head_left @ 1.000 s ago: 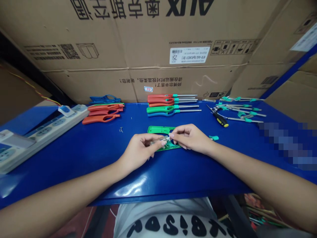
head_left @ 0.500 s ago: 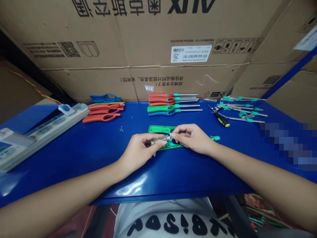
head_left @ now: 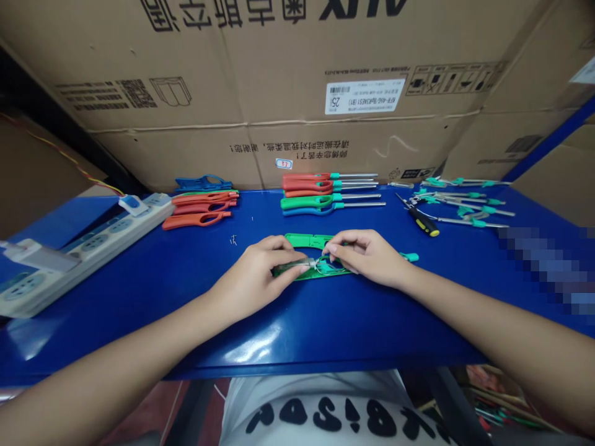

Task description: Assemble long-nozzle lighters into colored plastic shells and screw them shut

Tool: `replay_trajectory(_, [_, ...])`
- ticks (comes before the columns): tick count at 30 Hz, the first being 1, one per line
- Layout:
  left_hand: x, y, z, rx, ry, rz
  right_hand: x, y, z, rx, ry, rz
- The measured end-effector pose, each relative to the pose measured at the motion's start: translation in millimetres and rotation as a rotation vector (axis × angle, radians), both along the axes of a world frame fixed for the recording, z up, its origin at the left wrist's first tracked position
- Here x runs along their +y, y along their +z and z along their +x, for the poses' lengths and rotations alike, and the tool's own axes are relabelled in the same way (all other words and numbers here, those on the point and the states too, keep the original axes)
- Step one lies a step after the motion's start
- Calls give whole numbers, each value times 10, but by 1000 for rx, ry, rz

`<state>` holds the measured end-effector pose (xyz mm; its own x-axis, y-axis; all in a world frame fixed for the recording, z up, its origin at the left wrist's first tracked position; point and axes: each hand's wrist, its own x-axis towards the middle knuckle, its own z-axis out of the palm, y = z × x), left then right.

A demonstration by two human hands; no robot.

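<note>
My left hand (head_left: 253, 269) pinches a clear lighter fuel tank (head_left: 300, 264) between thumb and fingers, low over the left part of a green lighter handle half (head_left: 309, 276). Thin wires and a teal part (head_left: 328, 267) lie just right of the tank. My right hand (head_left: 372, 257) is closed over the wires, thumb and forefinger together; whatever sits between these fingertips is too small to make out. Behind both hands rests a second green handle half (head_left: 304, 240), partly covered by the right fingers. A teal piece (head_left: 410, 257) shows beyond my right hand.
At the back stand rows of assembled lighters (head_left: 309, 201) and loose handle shells (head_left: 199, 210). A screwdriver (head_left: 424, 223) lies beside metal lighter rods (head_left: 474, 207). Small screws (head_left: 233, 240) sit left of centre. A power strip (head_left: 100, 248) runs along the left; cardboard (head_left: 232, 80) walls the back.
My left hand has lowered the fuel tank onto or into the nearer green half. My right fingers have moved slightly away from the tank's end, along the wires. The view has shifted a little.
</note>
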<state>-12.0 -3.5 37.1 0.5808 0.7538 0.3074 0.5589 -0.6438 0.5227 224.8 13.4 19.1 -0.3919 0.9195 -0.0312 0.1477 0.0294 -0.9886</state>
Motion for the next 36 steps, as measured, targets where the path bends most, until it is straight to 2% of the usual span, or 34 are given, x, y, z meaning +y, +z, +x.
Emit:
replay_trajectory(3, [-19, 48, -42, 132, -41, 53, 8, -4, 22, 7, -5, 5])
replay_trajectory(6, [-33, 38, -48, 212, -77, 32, 11, -20, 38, 1, 4, 24])
replay_trajectory(14, [-34, 8, -55, 259, -35, -1, 20, -37, 56, -19, 30, 27])
replay_trajectory(17, [-37, 31, -59, 237, -37, -18, 25, -33, 56, -24, 33, 22])
replay_trajectory(24, [32, 4, -49, 88, 8, -180, 27, -39, 59, -32, 43, 44])
replay_trajectory(27, [45, -15, -47, 52, 17, -185, 16, -50, 58, -61, 81, 84])
replay_trajectory(32, [14, -11, -33, 67, 35, -163, -15, -64, 67, -176, 173, 230])
replay_trajectory(36, [-7, -19, -16, 76, 14, -122, -18, -72, 80, -190, 183, 246])
